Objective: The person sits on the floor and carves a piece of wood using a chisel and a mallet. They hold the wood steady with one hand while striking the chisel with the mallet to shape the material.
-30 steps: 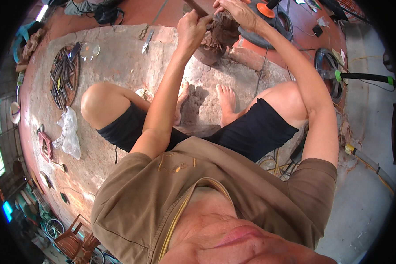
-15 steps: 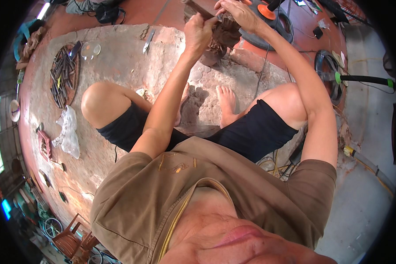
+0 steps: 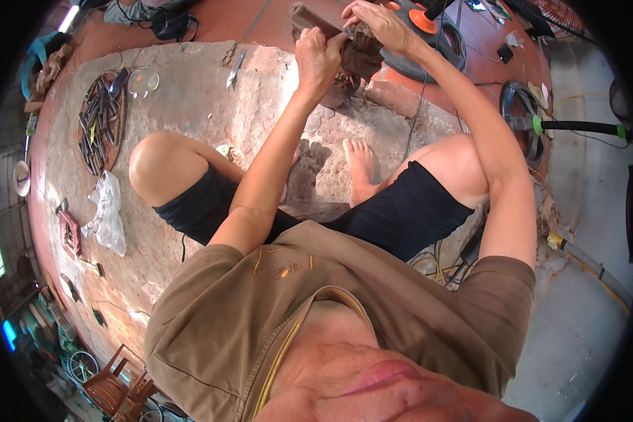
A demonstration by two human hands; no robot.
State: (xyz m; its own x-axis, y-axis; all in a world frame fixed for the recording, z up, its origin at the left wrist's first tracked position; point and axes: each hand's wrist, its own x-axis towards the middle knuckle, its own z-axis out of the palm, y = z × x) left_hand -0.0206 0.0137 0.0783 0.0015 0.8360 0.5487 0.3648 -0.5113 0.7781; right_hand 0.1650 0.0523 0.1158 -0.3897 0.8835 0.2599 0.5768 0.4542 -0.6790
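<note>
A dark brown carved wooden piece (image 3: 363, 58) stands at the top middle, just past my feet, with a rough, ridged surface. A brown, bar-like part (image 3: 312, 18) sticks up to its left; whether it belongs to the carving I cannot tell. My left hand (image 3: 318, 60) is closed in a fist against the carving's left side, and whatever it grips is hidden. Over the carving's top right, my right hand (image 3: 385, 28) has its fingers bent, the tips close to my left thumb. Anything small between those fingers cannot be made out.
A round basket (image 3: 123, 119) of dark, slim chisel-like tools lies at left, near a knife (image 3: 236, 69) and a clear plastic bag (image 3: 107, 211). A black ring-shaped tyre (image 3: 451, 53), an orange-tipped power tool (image 3: 423, 20) and cables lie at upper right; a hose (image 3: 584, 127) runs at right.
Both hands stay at the carving, with only a slight shift of my left hand. The right fingers have barely moved, and the whole view has shifted very little.
</note>
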